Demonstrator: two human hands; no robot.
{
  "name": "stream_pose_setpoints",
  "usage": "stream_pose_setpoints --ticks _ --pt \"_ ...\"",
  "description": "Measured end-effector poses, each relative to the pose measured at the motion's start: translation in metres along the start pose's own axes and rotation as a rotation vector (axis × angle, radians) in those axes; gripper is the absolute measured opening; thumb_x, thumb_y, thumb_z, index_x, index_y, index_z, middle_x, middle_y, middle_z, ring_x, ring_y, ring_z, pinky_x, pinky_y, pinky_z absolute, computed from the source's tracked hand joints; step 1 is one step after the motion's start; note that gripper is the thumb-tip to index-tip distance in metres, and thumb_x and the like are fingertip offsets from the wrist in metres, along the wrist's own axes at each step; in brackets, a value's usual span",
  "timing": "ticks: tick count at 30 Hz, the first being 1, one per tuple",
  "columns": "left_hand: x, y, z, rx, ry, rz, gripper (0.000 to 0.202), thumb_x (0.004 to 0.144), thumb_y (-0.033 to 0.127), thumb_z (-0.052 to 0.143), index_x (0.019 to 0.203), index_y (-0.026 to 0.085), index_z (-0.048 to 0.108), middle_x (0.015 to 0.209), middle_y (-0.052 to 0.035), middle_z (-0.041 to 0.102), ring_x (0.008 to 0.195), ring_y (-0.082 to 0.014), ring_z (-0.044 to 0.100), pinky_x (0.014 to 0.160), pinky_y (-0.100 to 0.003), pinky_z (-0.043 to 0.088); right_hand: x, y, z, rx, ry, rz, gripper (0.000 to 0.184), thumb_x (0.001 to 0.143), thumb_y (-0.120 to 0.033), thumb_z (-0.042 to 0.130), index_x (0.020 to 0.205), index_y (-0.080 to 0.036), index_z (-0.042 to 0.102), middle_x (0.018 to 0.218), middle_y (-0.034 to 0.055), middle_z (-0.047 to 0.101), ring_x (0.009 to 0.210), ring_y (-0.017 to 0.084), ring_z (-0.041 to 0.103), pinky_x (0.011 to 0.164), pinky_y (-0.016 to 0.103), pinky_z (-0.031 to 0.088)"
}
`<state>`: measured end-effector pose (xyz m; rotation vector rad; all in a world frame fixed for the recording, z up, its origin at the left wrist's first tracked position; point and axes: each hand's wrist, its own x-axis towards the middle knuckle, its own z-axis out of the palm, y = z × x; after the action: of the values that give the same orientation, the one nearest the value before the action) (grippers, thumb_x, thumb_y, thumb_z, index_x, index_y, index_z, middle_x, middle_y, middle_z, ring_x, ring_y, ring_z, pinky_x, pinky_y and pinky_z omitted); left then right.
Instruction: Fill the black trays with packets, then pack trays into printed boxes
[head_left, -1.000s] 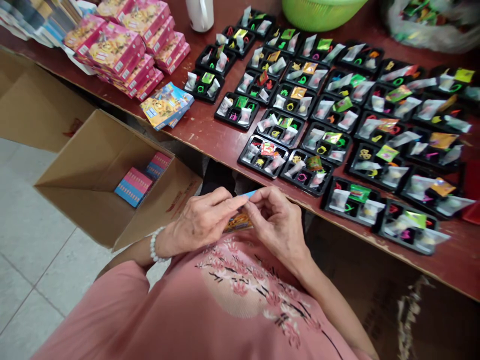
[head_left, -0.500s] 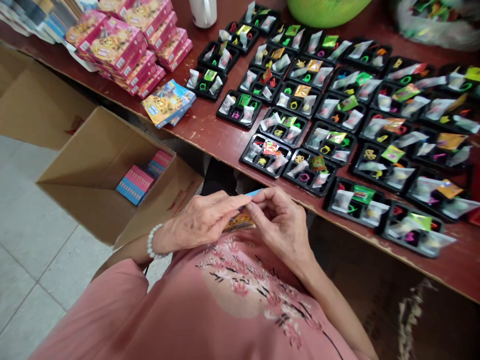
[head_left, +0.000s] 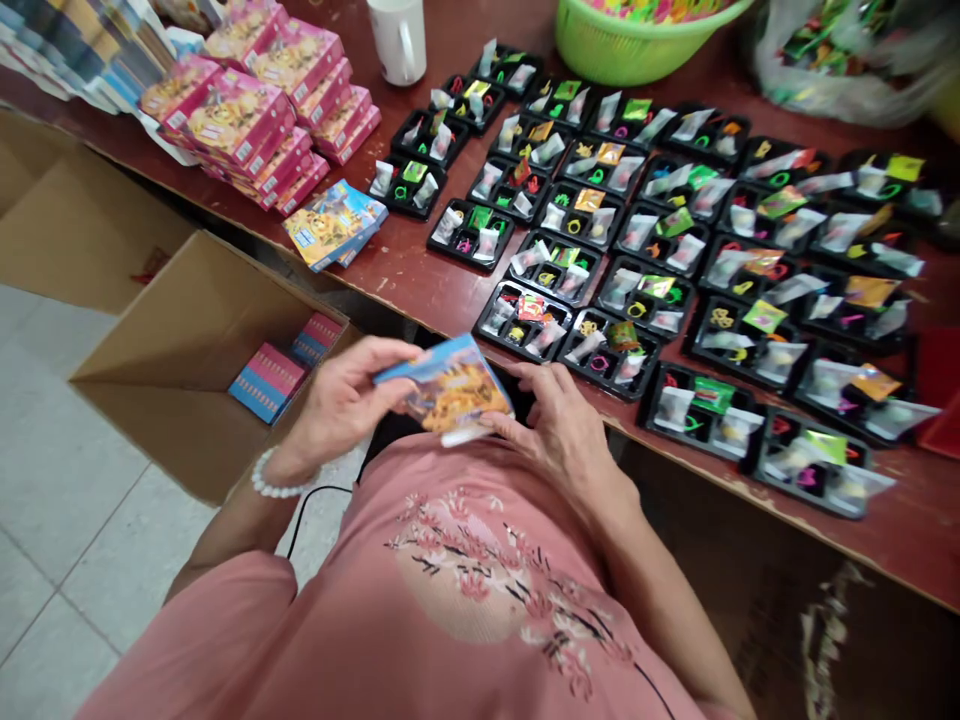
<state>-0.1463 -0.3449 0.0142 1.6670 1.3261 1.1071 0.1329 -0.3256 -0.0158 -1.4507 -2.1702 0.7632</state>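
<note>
Printed carton [head_left: 451, 390] — raised between hands [head_left: 341, 405] [head_left: 559, 430]

Printed carton [head_left: 450, 390] between left hand [head_left: 337, 400] and right hand [head_left: 559, 425]; black trays [head_left: 502, 346] just beyond

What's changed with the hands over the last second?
The hands have parted: the left hand has moved left, holding the printed carton by its end, and the carton has turned from edge-on to face-up. The right hand has dropped to the carton's lower corner. The black trays, pink boxes and cardboard box stayed as they were.
</note>
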Motion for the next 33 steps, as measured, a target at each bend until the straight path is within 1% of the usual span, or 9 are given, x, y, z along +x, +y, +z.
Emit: stream_pose_setpoints --ticks 2,4,8,12,16,22,26,29,33 --pt "0.009 -0.016 -0.013 -0.078 0.111 -0.011 0.037 0.091 0.033 0.084 0.123 0.02 0.072 0.111 -0.0078 0.082 0.094 -0.0183 0.081 0.081 -0.028 0.069 0.011 0.002 0.002 0.08 -0.009 -0.132 0.05 0.101 -0.065 0.06 0.121 -0.02 0.071 0.123 0.0159 0.071 0.101 0.028 0.072 0.082 0.039 0.059" --pt "0.022 -0.032 -0.023 -0.114 0.135 0.018 0.037 0.086 0.037 0.088 0.117 0.022 0.073 0.109 -0.007 0.082 0.096 -0.02 0.081 0.089 -0.033 0.069 0.025 -0.003 0.009 0.159 0.045 -0.223 0.031 0.108 -0.046 0.054 0.114 -0.02 0.071 0.113 0.0134 0.073 0.101 0.026 0.071 0.088 0.039 0.059" --pt "0.051 -0.061 -0.038 -0.114 0.114 0.077 0.026 0.087 0.039 0.087 0.104 0.023 0.075 0.11 -0.0082 0.082 0.108 -0.0246 0.079 0.101 -0.043 0.066 0.062 -0.014 0.026 0.138 0.215 -0.246 0.032 0.105 -0.024 0.051 0.134 -0.019 0.065 0.122 0.0144 0.073 0.108 0.026 0.069 0.09 0.039 0.058" --pt "0.077 -0.082 -0.059 0.053 0.033 0.094 0.023 0.091 0.039 0.079 0.103 0.02 0.077 0.116 -0.0114 0.081 0.117 -0.026 0.076 0.108 -0.046 0.061 0.095 -0.017 0.031 -0.22 0.074 -0.27 0.039 0.106 -0.012 0.042 0.134 -0.02 0.069 0.13 0.0129 0.074 0.112 0.026 0.066 0.089 0.038 0.051" --pt "0.085 -0.084 -0.074 0.423 -0.003 0.149 0.034 0.102 0.036 0.055 0.126 0.02 0.074 0.136 -0.012 0.074 0.135 -0.0256 0.066 0.123 -0.05 0.048 0.112 -0.018 0.032 -0.555 -0.046 -0.271 0.033 0.109 -0.017 0.046 0.132 -0.017 0.07 0.13 0.0152 0.074 0.107 0.031 0.06 0.082 0.042 0.04" --pt "0.082 -0.081 -0.019 0.799 -0.34 0.159 0.115 0.073 0.063 0.09 0.164 0.015 0.04 0.171 -0.0272 0.036 0.161 -0.0519 0.027 0.128 -0.076 0.021 0.109 -0.015 0.038 -0.597 -0.185 -0.389 0.037 0.11 -0.014 0.041 0.132 -0.016 0.07 0.134 0.0128 0.073 0.106 0.03 0.056 0.085 0.044 0.037" --pt "0.087 -0.081 0.012 0.935 -0.456 0.088 0.12 0.076 0.05 0.09 0.17 0.014 0.025 0.174 -0.0285 0.03 0.161 -0.0545 0.023 0.124 -0.083 0.017 0.098 0.001 0.022 -0.487 -0.077 -0.307 0.04 0.109 -0.017 0.043 0.142 -0.02 0.066 0.143 0.0104 0.071 0.116 0.03 0.055 0.094 0.045 0.038" --pt "0.089 -0.077 0.014 0.995 -0.457 0.091 0.126 0.069 0.037 0.094 0.171 0.012 0.022 0.173 -0.0314 0.027 0.16 -0.0567 0.022 0.122 -0.086 0.014 0.089 0.017 0.003 -0.439 0.042 -0.174 0.05 0.108 -0.044 0.052 0.15 -0.017 0.059 0.143 0.0166 0.068 0.121 0.034 0.055 0.098 0.046 0.039" --pt "0.093 -0.074 0.006 1.008 -0.448 0.114 0.13 0.067 0.031 0.096 0.17 0.01 0.019 0.163 -0.0347 0.04 0.15 -0.0563 0.037 0.12 -0.087 0.019 0.082 0.037 -0.012 -0.512 0.058 -0.037 0.083 0.091 -0.074 0.067 0.144 -0.011 0.058 0.144 0.0253 0.064 0.121 0.042 0.053 0.094 0.049 0.039"
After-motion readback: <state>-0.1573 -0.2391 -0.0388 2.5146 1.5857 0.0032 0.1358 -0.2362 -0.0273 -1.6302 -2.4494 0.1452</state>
